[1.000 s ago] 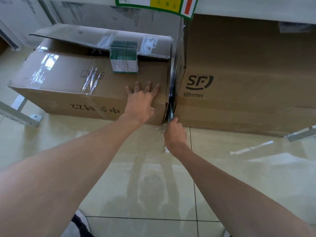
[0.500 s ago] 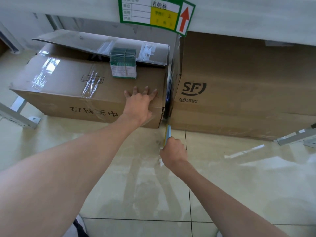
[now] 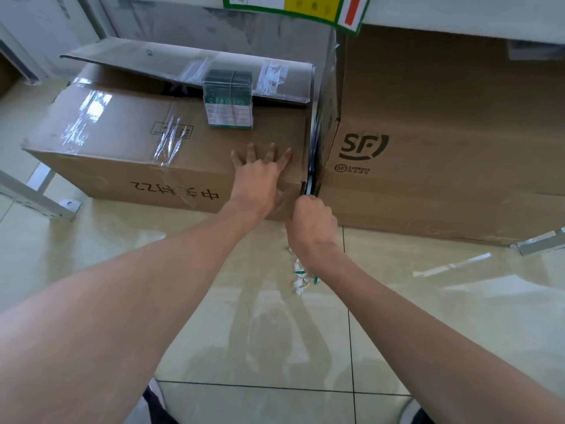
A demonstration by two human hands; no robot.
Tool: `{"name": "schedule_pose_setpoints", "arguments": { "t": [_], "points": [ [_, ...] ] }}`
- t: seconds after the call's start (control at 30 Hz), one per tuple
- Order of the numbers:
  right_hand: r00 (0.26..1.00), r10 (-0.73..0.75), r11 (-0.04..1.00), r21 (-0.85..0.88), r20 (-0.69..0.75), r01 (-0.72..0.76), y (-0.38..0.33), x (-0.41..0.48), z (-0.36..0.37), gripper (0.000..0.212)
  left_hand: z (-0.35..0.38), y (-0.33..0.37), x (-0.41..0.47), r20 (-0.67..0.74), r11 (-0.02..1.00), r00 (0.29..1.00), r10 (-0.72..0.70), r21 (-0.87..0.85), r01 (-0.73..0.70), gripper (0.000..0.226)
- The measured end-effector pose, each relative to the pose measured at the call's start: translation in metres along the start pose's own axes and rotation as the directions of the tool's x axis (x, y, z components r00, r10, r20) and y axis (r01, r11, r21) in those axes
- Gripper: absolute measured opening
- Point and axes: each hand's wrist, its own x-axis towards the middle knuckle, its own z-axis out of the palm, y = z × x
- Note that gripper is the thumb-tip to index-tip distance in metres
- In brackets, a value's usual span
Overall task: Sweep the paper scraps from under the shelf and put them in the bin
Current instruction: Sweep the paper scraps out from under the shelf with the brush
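A small heap of white and green paper scraps [image 3: 301,275] lies on the tiled floor just under my right wrist. My right hand [image 3: 312,223] grips a thin flat strip [image 3: 311,186] that stands in the narrow gap between two cardboard boxes under the shelf. My left hand [image 3: 260,179] rests flat with spread fingers on the top front corner of the left box [image 3: 122,154]. The right box [image 3: 443,142] carries an SF Express logo. No bin is in view.
A small green packet [image 3: 228,104] sits on the left box beside its raised flap. Metal shelf feet stand at the left [image 3: 46,206] and right [image 3: 541,243]. A green-edged label [image 3: 305,7] hangs from the shelf above. My shoes show at the bottom edge.
My right hand has pushed forward again to the mouth of the gap with the strip, after drawing back half a second ago. Paper scraps now show on the floor behind it. My left hand stays put.
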Motion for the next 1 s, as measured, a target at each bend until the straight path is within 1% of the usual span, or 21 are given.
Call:
{"name": "schedule_pose_setpoints", "arguments": {
  "t": [0.07, 0.2, 0.3, 0.37, 0.43, 0.5, 0.6, 0.73, 0.83, 0.93, 1.0],
  "points": [
    [1.000, 0.003, 1.000, -0.022, -0.002, -0.003, -0.003, 0.002, 0.004, 0.029, 0.000, 0.001, 0.000, -0.002, 1.000, 1.000, -0.004, -0.001, 0.004, 0.082],
    [0.998, 0.047, 0.999, -0.008, -0.052, -0.047, 0.000, 0.013, -0.002, 0.031, 0.000, 0.000, 0.001, -0.011, 1.000, 1.000, 0.001, 0.004, -0.001, 0.082],
    [0.998, 0.058, 0.998, 0.033, -0.040, -0.056, 0.002, 0.021, -0.004, 0.033, 0.002, 0.000, 0.001, -0.002, 1.000, 1.000, 0.007, 0.014, -0.007, 0.083],
    [0.997, 0.075, 0.996, 0.051, -0.031, -0.073, 0.005, 0.027, 0.002, 0.036, 0.004, -0.001, 0.001, -0.023, 1.000, 1.000, 0.009, 0.009, -0.009, 0.082],
    [0.997, 0.079, 0.996, 0.051, 0.006, -0.079, 0.010, 0.030, 0.014, 0.036, 0.002, -0.002, 0.003, -0.022, 1.000, 1.000, 0.011, 0.013, -0.011, 0.081],
    [0.994, 0.093, 0.994, 0.057, 0.055, -0.096, 0.017, 0.027, 0.027, 0.031, -0.001, -0.002, 0.004, 0.001, 1.000, 1.000, 0.019, 0.023, -0.019, 0.083],
    [0.984, 0.138, 0.980, 0.126, 0.111, -0.152, 0.025, 0.021, 0.039, 0.027, -0.004, -0.002, 0.004, 0.013, 0.999, 1.000, 0.024, 0.040, -0.024, 0.084],
    [0.969, 0.169, 0.953, 0.220, 0.178, -0.207, 0.029, 0.010, 0.036, 0.024, -0.003, -0.003, 0.003, 0.013, 0.999, 1.000, 0.019, 0.043, -0.020, 0.082],
    [0.961, 0.168, 0.950, 0.223, 0.221, -0.218, 0.035, 0.000, 0.032, 0.022, -0.003, -0.003, 0.003, 0.010, 0.999, 1.000, 0.010, 0.034, -0.010, 0.082],
    [0.949, 0.161, 0.953, 0.207, 0.269, -0.221, 0.036, -0.008, 0.025, 0.026, -0.005, -0.002, 0.003, 0.016, 1.000, 1.000, 0.012, 0.018, -0.012, 0.081],
    [0.950, 0.145, 0.960, 0.195, 0.276, -0.203, 0.034, -0.010, 0.015, 0.022, -0.005, -0.002, 0.003, 0.017, 1.000, 1.000, 0.011, 0.018, -0.012, 0.082]
  ]
}}
